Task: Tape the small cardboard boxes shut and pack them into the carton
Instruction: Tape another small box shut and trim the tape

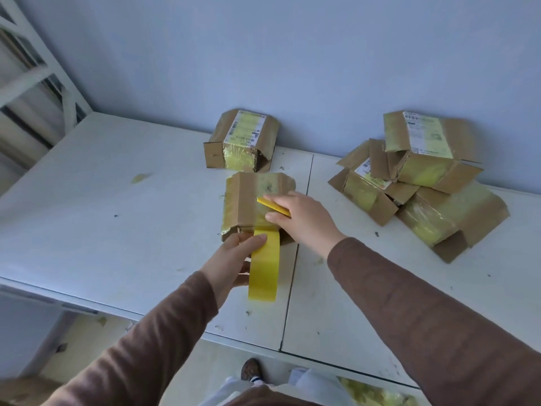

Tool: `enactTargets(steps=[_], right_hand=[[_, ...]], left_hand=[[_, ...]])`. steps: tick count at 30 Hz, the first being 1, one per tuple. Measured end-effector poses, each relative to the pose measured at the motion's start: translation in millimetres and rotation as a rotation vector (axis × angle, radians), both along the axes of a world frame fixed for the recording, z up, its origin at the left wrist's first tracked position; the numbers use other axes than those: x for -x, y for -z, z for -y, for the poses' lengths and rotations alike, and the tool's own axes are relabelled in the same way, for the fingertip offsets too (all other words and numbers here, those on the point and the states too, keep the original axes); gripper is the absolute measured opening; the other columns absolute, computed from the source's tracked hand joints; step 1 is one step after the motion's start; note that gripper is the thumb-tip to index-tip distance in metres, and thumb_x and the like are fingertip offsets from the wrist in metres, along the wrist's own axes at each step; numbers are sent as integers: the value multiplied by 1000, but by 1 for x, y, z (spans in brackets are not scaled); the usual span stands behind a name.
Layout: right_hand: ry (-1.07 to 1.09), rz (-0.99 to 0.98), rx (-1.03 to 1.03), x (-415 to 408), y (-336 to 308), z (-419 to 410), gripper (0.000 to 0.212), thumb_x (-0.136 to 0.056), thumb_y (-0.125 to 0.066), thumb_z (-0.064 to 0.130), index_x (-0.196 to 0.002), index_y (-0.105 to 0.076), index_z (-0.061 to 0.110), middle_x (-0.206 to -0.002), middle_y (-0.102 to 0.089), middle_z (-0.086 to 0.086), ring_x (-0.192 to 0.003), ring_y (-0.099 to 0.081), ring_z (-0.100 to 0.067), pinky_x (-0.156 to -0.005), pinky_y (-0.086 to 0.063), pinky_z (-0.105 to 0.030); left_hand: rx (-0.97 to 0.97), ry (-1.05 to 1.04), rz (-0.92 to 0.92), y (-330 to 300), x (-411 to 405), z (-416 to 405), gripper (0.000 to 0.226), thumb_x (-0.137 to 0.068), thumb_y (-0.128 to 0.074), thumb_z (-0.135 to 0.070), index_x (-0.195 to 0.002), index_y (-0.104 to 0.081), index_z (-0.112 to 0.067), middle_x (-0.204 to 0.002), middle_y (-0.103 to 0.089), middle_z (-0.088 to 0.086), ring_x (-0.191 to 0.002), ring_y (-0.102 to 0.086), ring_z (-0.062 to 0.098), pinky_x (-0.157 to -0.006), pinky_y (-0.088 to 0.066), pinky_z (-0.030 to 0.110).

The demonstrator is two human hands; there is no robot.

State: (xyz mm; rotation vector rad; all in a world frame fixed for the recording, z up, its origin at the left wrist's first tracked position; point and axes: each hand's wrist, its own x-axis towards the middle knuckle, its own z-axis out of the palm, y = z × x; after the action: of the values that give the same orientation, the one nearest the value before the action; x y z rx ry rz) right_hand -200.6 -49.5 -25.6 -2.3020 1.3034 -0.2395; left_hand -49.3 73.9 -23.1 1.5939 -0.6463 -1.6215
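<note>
A small cardboard box (248, 200) with old yellow tape lies on the white table (117, 200) in front of me. My left hand (231, 259) grips a roll of yellow tape (265, 271) at the box's near edge, its strip running onto the box. My right hand (301, 221) rests on the box's right side and holds a thin yellow card (273, 206) flat against the top. No carton is in view.
A second taped box (241, 140) stands by the blue wall. Several more boxes (424, 177) are heaped at the right. A white metal rack (35, 77) stands at the far left. A seam (295, 253) divides two tabletops. My shoe (250, 369) shows below.
</note>
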Motion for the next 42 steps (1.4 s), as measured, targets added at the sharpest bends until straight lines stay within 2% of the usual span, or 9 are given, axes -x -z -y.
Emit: enactTargets(steps=[7, 13, 18, 20, 22, 27, 33, 38, 42], right_hand=[[8, -47, 89, -4, 6, 0, 47, -102, -52, 49, -149, -47, 43, -100, -54, 1, -92, -59, -22, -71, -43, -34], [15, -72, 80, -3, 7, -4, 48, -104, -48, 49, -151, -43, 43, -97, -48, 4, -85, -56, -20, -67, -40, -34], [-72, 82, -48, 19, -6, -9, 49, -107, -40, 46, -153, -40, 31, -116, -56, 9, -97, -56, -12, -79, -46, -35], [-112, 99, -19, 41, -9, -14, 33, -109, -40, 34, -141, -47, 29, -96, -59, 18, -78, -56, -9, -68, -42, -36], [-160, 58, -56, 58, -12, -22, 19, -107, -43, 31, -126, -47, 31, -79, -59, 14, -69, -57, -14, -63, -44, -39], [-240, -109, -33, 59, -7, -33, 9, -106, -43, 35, -111, -51, 37, -79, -66, 9, -68, -60, -14, -67, -51, -38], [-234, -210, 66, 49, -5, -30, 14, -106, -42, 35, -114, -53, 35, -87, -67, 13, -74, -62, -18, -66, -50, -35], [-265, -410, 248, 44, -4, -23, 8, -105, -46, 31, -105, -53, 31, -78, -62, 5, -73, -61, -25, -57, -36, -33], [-231, -393, 86, 61, -29, -16, 12, -102, -48, 40, -97, -55, 31, -76, -62, 9, -70, -58, -17, -58, -36, -31]], left_hand=[[-38, 35, 58, -4, 7, -6, 31, -99, -58, -37, -128, -61, -25, -98, -68, 6, -82, -66, 21, -71, -58, 35], [-171, 53, -48, -2, 8, -17, 31, -98, -60, -35, -118, -70, -13, -110, -74, 19, -94, -72, 30, -93, -58, 47], [-80, 56, -9, -3, 8, -16, 25, -100, -58, -35, -117, -68, -20, -90, -78, 3, -82, -73, 21, -92, -57, 48], [-83, 66, -20, -1, 8, -17, 25, -100, -58, -36, -117, -68, -21, -96, -78, 6, -86, -73, 24, -93, -56, 49], [-83, 55, -21, -1, 9, -19, 24, -99, -59, -37, -116, -69, -22, -99, -76, 7, -87, -70, 25, -92, -56, 50], [-91, 47, -11, 0, 8, -21, 23, -99, -59, -38, -115, -70, -25, -100, -70, 8, -83, -69, 23, -69, -58, 33], [-88, 49, -5, -3, 7, -22, 24, -101, -57, -36, -116, -69, -22, -99, -67, 9, -82, -67, 23, -70, -58, 34], [-74, 18, 36, -4, 6, -19, 21, -102, -55, -33, -115, -67, -21, -87, -70, 2, -74, -67, 20, -67, -57, 32], [-68, 14, 61, -7, 3, -17, 22, -101, -57, -33, -115, -67, -20, -96, -64, 8, -80, -64, 23, -69, -57, 34]])
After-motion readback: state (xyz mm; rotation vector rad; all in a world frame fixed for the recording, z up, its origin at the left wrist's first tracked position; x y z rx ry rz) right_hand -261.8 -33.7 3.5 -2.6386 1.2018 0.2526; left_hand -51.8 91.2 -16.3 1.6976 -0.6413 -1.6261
